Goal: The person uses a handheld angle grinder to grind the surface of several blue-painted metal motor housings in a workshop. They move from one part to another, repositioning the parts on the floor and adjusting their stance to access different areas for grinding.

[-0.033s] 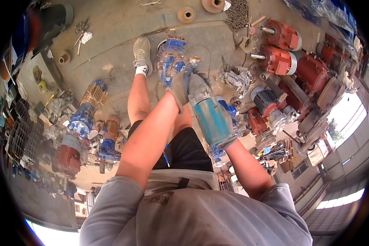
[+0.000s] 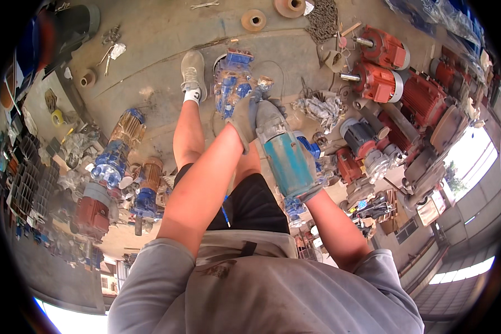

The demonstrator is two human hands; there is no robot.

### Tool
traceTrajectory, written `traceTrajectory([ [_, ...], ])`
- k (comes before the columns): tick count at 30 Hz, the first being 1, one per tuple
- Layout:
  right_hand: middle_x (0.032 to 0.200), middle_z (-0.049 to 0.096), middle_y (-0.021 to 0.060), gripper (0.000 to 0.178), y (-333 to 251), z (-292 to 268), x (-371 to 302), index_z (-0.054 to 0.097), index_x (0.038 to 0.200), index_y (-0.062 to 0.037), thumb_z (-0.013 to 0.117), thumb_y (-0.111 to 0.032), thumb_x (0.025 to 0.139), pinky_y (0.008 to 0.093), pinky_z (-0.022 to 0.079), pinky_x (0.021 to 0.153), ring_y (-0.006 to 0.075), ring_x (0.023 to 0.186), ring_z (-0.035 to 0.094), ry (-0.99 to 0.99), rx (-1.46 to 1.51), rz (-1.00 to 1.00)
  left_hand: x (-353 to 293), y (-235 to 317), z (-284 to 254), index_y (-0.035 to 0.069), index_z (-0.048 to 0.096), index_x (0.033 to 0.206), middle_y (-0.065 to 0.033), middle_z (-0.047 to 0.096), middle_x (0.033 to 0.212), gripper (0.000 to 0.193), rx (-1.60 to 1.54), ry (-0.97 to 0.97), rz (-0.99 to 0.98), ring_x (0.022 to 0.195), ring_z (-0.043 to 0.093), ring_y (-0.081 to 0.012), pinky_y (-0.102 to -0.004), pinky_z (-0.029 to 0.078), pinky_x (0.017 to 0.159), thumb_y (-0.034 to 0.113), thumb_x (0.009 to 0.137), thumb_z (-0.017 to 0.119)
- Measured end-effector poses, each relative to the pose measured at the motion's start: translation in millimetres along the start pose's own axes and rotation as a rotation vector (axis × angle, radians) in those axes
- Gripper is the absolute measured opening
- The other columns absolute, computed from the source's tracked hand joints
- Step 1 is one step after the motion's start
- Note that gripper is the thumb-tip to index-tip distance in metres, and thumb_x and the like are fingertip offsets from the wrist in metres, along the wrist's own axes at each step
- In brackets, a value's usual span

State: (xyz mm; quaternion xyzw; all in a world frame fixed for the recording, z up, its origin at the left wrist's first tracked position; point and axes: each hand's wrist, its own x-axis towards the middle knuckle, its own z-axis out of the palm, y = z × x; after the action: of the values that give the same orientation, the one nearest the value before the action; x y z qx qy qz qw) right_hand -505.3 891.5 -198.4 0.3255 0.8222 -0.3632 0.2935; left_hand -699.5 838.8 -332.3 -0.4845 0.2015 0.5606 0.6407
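Head: 2 gloved hands [image 2: 242, 122] grip cyl. tool [image 2: 288, 162].

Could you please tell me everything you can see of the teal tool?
The teal tool has a scuffed, plastic-looking body and a dull grey, metal-looking head. It slants right of the shorts, head pointing away. The gloved left grip holds the head; the gloved right grip supports the rear, fingers hidden. Its tip is unclear.

The gloved left hand [image 2: 243, 119] is curled, well forward; the right hand [image 2: 312, 192], mostly hidden, sits farther back. Left forearm [image 2: 201, 181] and right forearm [image 2: 335, 225] slant inward.
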Motion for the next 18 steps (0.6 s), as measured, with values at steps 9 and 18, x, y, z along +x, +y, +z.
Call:
traceTrajectory([
  [9,0.108,0.071,0.0198,0.048,-60,-124,63,0.065,0.128,-0.0057,0.073,-0.026,0.085,0.0474,0.056,0.088,0.0392,0.098,0.072,-0.073,-0.28,-0.046,4,-20,3,0.008,0.061,0.1,-0.0096,0.065,0.089,0.02,-0.541,-0.359,0.191,0.087,0.067,-0.0297,-0.0506,0.06,0.09,0.027,0.107,0.057],
  [18,0.119,0.072,0.015,0.062,-28,-92,54,0.059,0.138,-0.0046,0.08,-0.032,0.087,0.0426,0.057,0.095,0.0327,0.106,0.072,-0.064,-0.122,-0.247,18,7,12,0.005,0.061,0.105,-0.0157,0.068,0.097,0.023,-0.287,-0.176,0.035,0.091,0.069,-0.0359,-0.0535,0.058,0.094,0.027,0.107,0.055],
])
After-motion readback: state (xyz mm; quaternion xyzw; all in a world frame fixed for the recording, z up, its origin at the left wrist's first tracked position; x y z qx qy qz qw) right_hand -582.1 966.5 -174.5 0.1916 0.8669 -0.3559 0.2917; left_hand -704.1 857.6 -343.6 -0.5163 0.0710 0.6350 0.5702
